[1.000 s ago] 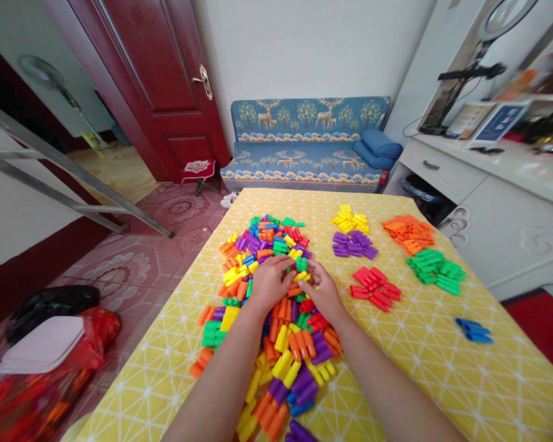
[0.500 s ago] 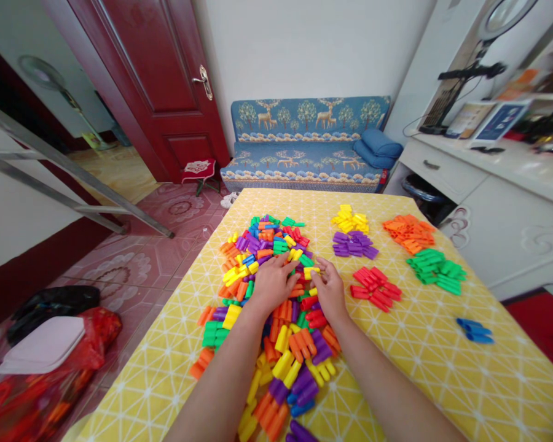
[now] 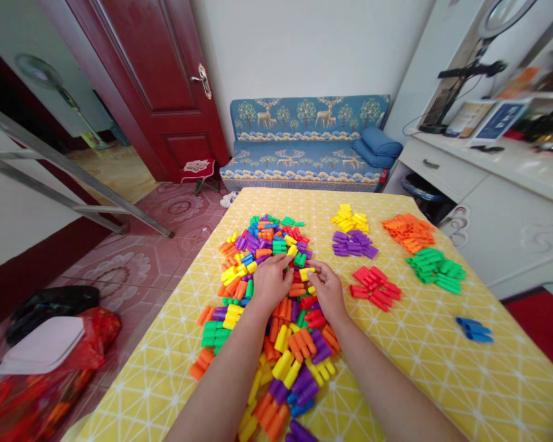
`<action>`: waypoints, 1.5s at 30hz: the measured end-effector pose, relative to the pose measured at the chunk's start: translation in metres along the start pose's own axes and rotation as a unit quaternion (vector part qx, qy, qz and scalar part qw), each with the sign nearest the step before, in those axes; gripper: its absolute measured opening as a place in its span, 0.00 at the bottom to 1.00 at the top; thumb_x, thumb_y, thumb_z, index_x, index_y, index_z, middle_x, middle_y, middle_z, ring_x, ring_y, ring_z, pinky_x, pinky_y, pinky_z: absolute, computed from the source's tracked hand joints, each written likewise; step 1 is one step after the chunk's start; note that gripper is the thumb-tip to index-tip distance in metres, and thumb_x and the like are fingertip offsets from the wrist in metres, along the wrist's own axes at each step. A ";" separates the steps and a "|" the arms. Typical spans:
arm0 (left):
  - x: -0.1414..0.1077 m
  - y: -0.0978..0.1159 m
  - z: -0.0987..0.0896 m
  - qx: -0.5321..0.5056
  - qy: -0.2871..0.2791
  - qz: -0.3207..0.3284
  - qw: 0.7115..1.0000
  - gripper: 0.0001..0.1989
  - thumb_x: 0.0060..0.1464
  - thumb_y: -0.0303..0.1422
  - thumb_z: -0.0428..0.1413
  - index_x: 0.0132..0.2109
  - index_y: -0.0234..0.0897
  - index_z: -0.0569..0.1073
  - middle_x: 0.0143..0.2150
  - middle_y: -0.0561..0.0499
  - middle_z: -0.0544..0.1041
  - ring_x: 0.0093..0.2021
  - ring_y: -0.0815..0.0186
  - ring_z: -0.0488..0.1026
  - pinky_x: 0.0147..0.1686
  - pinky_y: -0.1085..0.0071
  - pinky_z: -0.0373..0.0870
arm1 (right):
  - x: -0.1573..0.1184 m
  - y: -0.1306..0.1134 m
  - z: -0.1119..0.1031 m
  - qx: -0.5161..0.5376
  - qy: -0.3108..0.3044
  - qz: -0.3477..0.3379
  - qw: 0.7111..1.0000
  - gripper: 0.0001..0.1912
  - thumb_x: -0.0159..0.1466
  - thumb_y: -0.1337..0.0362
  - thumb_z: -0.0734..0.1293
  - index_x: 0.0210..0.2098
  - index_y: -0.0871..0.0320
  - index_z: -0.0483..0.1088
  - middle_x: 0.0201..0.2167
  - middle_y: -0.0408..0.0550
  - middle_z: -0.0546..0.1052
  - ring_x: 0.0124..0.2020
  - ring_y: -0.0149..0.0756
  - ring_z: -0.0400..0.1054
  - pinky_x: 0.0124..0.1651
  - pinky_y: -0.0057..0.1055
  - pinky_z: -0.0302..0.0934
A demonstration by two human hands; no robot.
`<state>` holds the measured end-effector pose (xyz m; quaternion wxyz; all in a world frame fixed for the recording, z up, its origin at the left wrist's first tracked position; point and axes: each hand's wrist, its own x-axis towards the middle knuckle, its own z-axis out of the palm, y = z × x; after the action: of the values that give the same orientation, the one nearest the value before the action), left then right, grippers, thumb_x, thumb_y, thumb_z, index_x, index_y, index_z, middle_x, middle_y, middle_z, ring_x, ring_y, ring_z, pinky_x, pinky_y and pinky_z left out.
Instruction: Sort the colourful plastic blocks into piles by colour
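A long heap of mixed plastic pieces [image 3: 301,344] in red, green, blue, yellow, orange and purple covers the table's middle-left. My left hand [image 3: 273,279] rests over the heap, its fingertips near a yellow piece [image 3: 292,250]; whether it grips that piece is unclear. My right hand [image 3: 326,287], at the heap's right edge, pinches a yellow piece [image 3: 306,274] between thumb and fingers. To the right lie single-colour piles: yellow [image 3: 349,218], purple [image 3: 354,244], orange [image 3: 408,232], green [image 3: 436,270] and red [image 3: 376,288], plus a few blue pieces [image 3: 474,329].
The pieces lie on a yellow patterned tablecloth [image 3: 166,368]. Behind the table is a blue sofa [image 3: 299,156]. A white cabinet [image 3: 511,202] stands right; a metal ladder [image 3: 87,184] and red bags [image 3: 37,399] are on the left.
The fingers of my left hand have shifted slightly and look more drawn together. My right hand has moved slightly left with the yellow piece.
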<state>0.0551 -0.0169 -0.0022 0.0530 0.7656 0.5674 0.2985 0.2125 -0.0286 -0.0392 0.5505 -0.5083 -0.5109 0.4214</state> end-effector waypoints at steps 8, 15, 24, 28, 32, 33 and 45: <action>0.001 -0.012 0.004 -0.227 0.153 -0.090 0.958 0.05 0.50 0.34 0.61 0.33 0.37 0.77 0.32 0.52 0.78 0.32 0.67 0.74 0.37 0.72 0.71 | 0.001 0.001 0.001 0.050 0.024 -0.019 0.998 0.18 0.56 0.61 0.68 0.46 0.57 0.70 0.39 0.48 0.78 0.38 0.38 0.72 0.43 0.34 0.66; 0.001 -0.009 0.004 -0.304 0.135 -0.072 0.940 0.07 0.51 0.30 0.58 0.39 0.35 0.71 0.30 0.54 0.73 0.29 0.70 0.70 0.32 0.74 0.68 | 0.001 0.000 0.002 0.027 0.036 -0.032 0.998 0.17 0.54 0.60 0.70 0.42 0.58 0.70 0.36 0.48 0.78 0.37 0.37 0.72 0.43 0.35 0.65; 0.000 -0.007 -0.005 -0.248 0.101 -0.021 0.963 0.09 0.59 0.31 0.52 0.43 0.37 0.75 0.35 0.50 0.73 0.37 0.65 0.70 0.39 0.70 0.67 | -0.003 -0.006 0.001 -0.053 0.057 -0.076 0.994 0.12 0.57 0.57 0.68 0.35 0.58 0.72 0.32 0.46 0.76 0.34 0.35 0.69 0.40 0.33 0.64; -0.002 -0.010 -0.002 -0.280 0.146 -0.061 0.947 0.10 0.62 0.33 0.49 0.45 0.37 0.72 0.39 0.49 0.74 0.38 0.65 0.71 0.38 0.70 0.68 | -0.002 -0.007 -0.003 -0.061 0.078 -0.073 0.992 0.13 0.57 0.55 0.68 0.37 0.58 0.72 0.30 0.44 0.75 0.29 0.33 0.67 0.35 0.31 0.62; -0.002 -0.016 0.000 -0.290 0.215 -0.118 0.925 0.11 0.63 0.35 0.47 0.46 0.38 0.71 0.39 0.48 0.74 0.36 0.65 0.72 0.36 0.70 0.69 | 0.022 -0.014 -0.031 -0.036 0.129 -0.089 0.987 0.17 0.57 0.55 0.68 0.42 0.59 0.72 0.34 0.47 0.76 0.32 0.33 0.68 0.34 0.29 0.63; -0.002 -0.017 0.000 -0.287 0.226 -0.123 0.923 0.12 0.63 0.36 0.47 0.46 0.38 0.71 0.39 0.48 0.74 0.36 0.65 0.72 0.36 0.70 0.69 | 0.033 -0.015 -0.043 -0.024 0.152 -0.094 0.984 0.17 0.57 0.55 0.68 0.42 0.59 0.71 0.34 0.47 0.76 0.31 0.32 0.68 0.32 0.29 0.62; 0.001 -0.011 -0.008 -0.229 0.218 -0.081 0.945 0.12 0.63 0.33 0.47 0.43 0.37 0.75 0.38 0.48 0.75 0.40 0.64 0.72 0.42 0.68 0.67 | 0.181 0.005 -0.152 -0.081 0.297 0.089 0.947 0.07 0.49 0.69 0.69 0.25 0.54 0.66 0.16 0.40 0.67 0.20 0.32 0.62 0.23 0.32 0.62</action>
<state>0.0423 -0.0142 -0.0002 0.1262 0.6004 0.5418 0.5745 0.3857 0.1300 -0.0145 0.5942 -0.6972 -0.3091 0.2556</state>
